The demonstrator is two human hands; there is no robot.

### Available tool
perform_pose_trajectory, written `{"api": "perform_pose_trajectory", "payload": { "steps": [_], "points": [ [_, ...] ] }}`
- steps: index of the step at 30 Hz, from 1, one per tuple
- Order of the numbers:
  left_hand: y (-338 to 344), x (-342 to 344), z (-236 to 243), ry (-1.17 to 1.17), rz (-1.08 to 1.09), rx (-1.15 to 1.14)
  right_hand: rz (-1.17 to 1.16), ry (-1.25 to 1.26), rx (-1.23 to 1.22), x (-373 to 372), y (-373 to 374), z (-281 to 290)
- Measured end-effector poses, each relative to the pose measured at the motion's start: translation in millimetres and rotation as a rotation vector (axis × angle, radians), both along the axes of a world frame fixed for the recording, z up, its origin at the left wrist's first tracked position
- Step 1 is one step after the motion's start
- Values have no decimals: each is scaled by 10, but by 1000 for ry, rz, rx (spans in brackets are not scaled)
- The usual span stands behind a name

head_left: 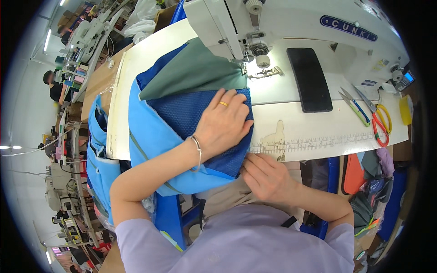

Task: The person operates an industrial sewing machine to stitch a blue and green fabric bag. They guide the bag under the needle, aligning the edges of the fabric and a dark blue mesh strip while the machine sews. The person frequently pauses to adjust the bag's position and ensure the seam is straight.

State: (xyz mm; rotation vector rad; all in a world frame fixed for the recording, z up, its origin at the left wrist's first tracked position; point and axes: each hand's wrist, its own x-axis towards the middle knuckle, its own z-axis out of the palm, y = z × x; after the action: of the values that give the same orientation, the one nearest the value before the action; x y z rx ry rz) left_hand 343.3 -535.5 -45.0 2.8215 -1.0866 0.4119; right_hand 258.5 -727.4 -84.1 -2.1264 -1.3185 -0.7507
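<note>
A piece of layered fabric lies on the sewing table, with navy mesh cloth [180,109] on top, light blue cloth [148,129] around it and grey-green cloth [195,70] toward the back. The far right corner of the grey-green cloth reaches the presser foot [244,70] of a white sewing machine [291,22]. My left hand [223,122] rests on the navy mesh, fingers stretched and a little apart. At the table's front edge, my right hand [266,175] pinches the near right corner of the fabric between thumb and fingers. The needle is hard to make out.
Right of the fabric lie a black phone [309,79], small thread snips [355,107] and scissors [377,118]. A printed ruler [314,142] runs along the front edge. More blue fabric [98,168] hangs at the left. Other machines and people are farther left.
</note>
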Motion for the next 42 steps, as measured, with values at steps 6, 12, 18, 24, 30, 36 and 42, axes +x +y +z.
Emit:
{"api": "perform_pose_trajectory", "payload": {
  "steps": [6,12,18,24,30,36,42],
  "points": [
    [227,102,-6,49,-74,-120,32,-22,-44,46,-36,43],
    [355,177,58,124,-85,-70,42,-24,-43,55,-42,50],
    [352,163,88,135,-122,-58,88,32,-93,174,-52,107],
    [395,234,92,253,-97,-160,-2,-134,-156,648,44,121],
    [479,335,177,427,-84,-282,34,-282,-296,1086,64,110],
    [393,322,80,255,-198,-239,103,-263,-276,1074,-14,142],
    [391,339,13,184,-227,-110,102,-235,-198,1049,-25,96]
  ]
}}
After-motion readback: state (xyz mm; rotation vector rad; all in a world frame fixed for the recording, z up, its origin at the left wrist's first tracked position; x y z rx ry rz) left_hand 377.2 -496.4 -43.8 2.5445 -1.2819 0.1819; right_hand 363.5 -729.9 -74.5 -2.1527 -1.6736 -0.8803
